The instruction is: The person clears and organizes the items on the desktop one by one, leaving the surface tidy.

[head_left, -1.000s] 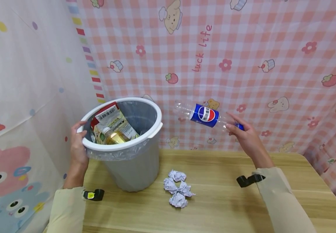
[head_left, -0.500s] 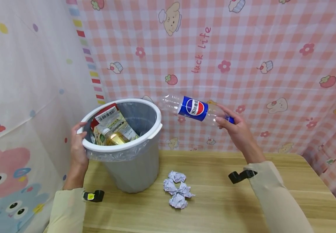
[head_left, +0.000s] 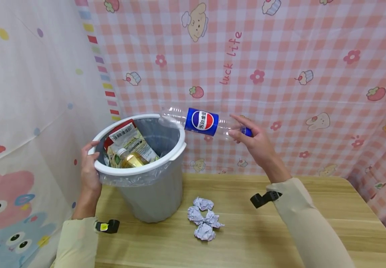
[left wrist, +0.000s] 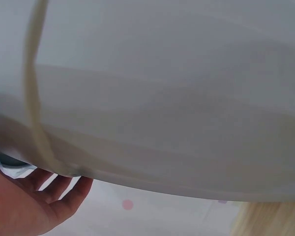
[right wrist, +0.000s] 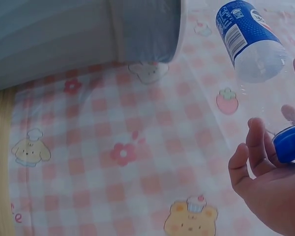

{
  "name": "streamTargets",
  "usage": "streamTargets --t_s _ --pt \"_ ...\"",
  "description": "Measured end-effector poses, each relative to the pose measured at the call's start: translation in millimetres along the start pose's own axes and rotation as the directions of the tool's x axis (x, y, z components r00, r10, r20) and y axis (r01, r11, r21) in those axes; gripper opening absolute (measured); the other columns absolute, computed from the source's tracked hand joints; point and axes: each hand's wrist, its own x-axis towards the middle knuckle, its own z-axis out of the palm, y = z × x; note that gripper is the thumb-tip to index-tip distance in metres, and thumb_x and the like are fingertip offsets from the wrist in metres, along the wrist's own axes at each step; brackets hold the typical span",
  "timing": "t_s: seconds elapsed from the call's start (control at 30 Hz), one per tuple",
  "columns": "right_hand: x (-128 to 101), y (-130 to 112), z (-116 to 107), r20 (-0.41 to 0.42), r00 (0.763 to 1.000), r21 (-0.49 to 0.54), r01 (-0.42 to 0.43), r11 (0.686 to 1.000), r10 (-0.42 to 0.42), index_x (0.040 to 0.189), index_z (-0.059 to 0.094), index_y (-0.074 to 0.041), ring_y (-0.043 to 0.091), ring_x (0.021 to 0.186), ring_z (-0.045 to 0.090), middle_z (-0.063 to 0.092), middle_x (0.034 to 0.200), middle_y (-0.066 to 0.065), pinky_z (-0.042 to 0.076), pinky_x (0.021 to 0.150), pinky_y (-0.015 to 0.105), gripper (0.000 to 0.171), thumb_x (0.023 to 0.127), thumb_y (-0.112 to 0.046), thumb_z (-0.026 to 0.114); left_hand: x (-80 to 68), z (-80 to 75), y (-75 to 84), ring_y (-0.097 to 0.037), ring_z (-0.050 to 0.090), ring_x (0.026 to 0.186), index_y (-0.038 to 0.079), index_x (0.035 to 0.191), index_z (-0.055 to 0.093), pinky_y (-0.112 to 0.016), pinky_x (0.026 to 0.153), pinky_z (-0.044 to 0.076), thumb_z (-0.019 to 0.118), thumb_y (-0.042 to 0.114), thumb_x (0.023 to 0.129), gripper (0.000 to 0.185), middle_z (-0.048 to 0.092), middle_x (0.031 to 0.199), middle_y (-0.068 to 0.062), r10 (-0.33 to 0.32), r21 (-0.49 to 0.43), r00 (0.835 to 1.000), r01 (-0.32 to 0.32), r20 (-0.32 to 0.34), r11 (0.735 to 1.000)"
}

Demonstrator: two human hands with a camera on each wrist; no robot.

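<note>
Over bin rim [head_left: 179,143], bottle base [head_left: 166,116]

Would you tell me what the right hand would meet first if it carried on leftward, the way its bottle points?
Probably the bin: the bottle held by the right hand already has its base over the white rim, though depth is hard to judge.

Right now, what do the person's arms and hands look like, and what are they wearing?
Both arms are in long, loose beige sleeves that end at the wrists. The left hand and right hand are bare: no gloves, rings or watch visible. A small black clip-like device sits at each cuff; the left device carries a yellow sticker, the right device is plain black. No cables show.
</note>
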Motion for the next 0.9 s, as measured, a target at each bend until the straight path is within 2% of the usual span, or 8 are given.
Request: streamTargets --t_s 0.4,0.53,0.7,0.9 --pt "14 -14 28 0.021 0.999 -0.087 -0.036 0.996 0.038 0.145 0.051 -0.028 0.023 0.095 0.057 0.062 0.115 0.006 0.048 0.077 0.03 0.055 0.093 -0.032 0.069 0.1 1.9 -0.1 -0.022 0.03 0.135 0.018 0.145 0.035 -0.042 0.116 0.027 0.027 0.024 0.103 0.043 0.027 0.155 -0.003 0.013 -0.03 1.0 -0.013 -0.006 0.999" --pt "19 -20 39 0.043 0.998 -0.11 -0.031 0.993 0.036 0.145 0.05 -0.03 0.021 0.096 0.061 0.063 0.116 0.005 0.049 0.08 0.033 0.058 0.091 -0.035 0.071 -0.5 1.3 1.0 -0.022 0.03 0.134 0.019 0.145 0.034 -0.043 0.115 0.028 0.026 0.025 0.103 0.043 0.026 0.155 -0.002 0.004 -0.016 1.0 -0.004 -0.007 1.0" --pt "27 -27 54 0.074 0.997 -0.123 -0.026 0.992 0.036 0.146 0.049 -0.031 0.023 0.092 0.068 0.064 0.115 0.004 0.055 0.082 0.036 0.061 0.089 -0.036 0.073 0.5 1.9 2.0 -0.023 0.029 0.136 0.018 0.144 0.035 -0.043 0.117 0.024 0.025 0.023 0.102 0.043 0.025 0.156 -0.004 0.005 -0.036 1.0 -0.005 -0.005 0.999" --pt "33 -28 67 0.058 0.997 -0.168 -0.041 0.985 0.051 0.143 0.051 -0.037 0.028 0.087 0.061 0.062 0.114 0.002 0.055 0.076 0.039 0.059 0.088 -0.041 0.073 0.0 2.1 2.3 -0.024 0.028 0.137 0.017 0.143 0.036 -0.041 0.116 0.023 0.026 0.023 0.102 0.043 0.025 0.156 -0.005 -0.004 -0.033 1.0 0.004 -0.014 0.999"
